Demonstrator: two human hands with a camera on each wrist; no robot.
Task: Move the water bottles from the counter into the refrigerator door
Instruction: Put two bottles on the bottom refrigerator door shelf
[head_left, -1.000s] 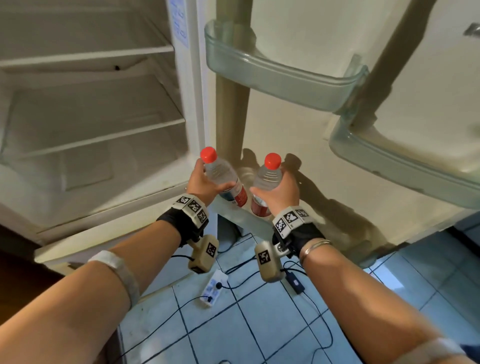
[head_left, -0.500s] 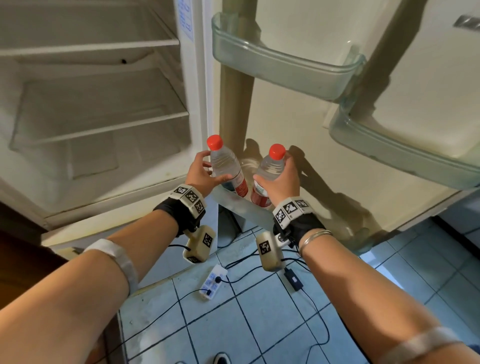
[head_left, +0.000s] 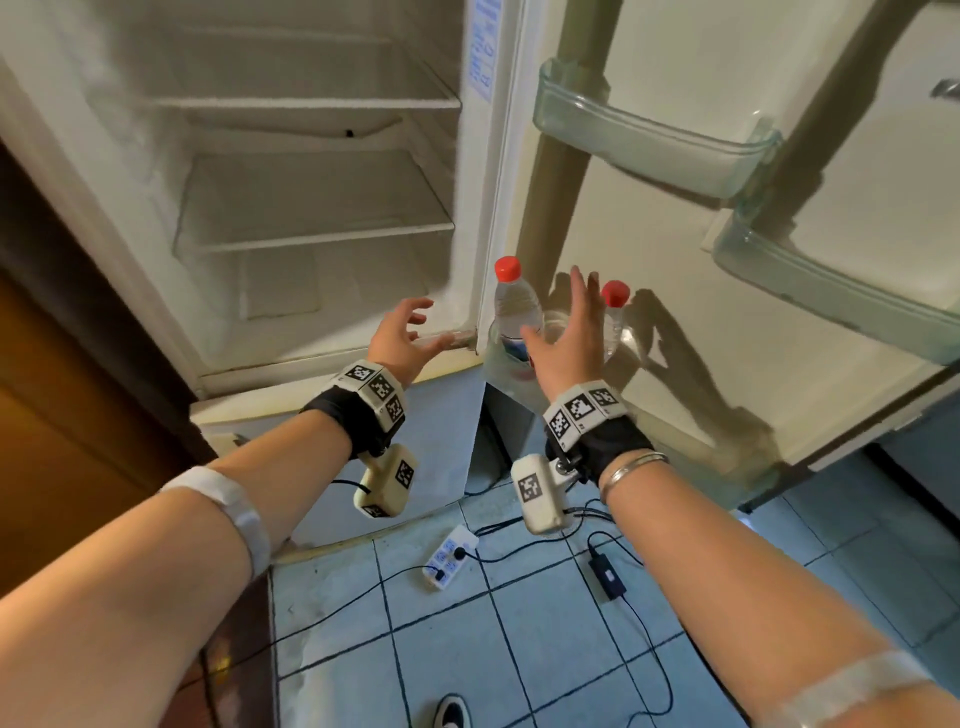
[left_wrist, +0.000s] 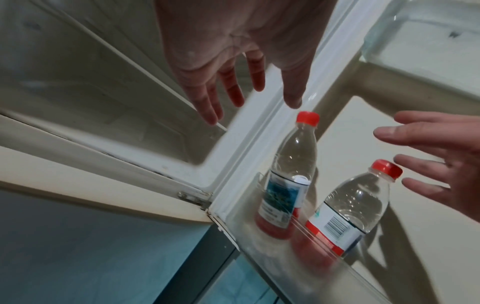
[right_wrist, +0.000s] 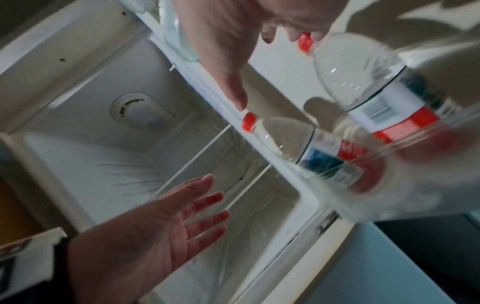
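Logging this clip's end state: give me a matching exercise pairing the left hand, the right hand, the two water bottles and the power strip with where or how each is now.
1. left hand
2. right hand
3. water bottles
4. power strip

A. upright in the lowest door bin
B. on the tiled floor
C. open, before the fridge shelves
D. open, in front of the bottles

Pairs: 1-C, 2-D, 3-A, 4-B

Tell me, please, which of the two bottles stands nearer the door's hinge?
The bottle with the blue picture label, standing by the hinge corner; the other bottle, barcode showing, stands farther along the door bin.
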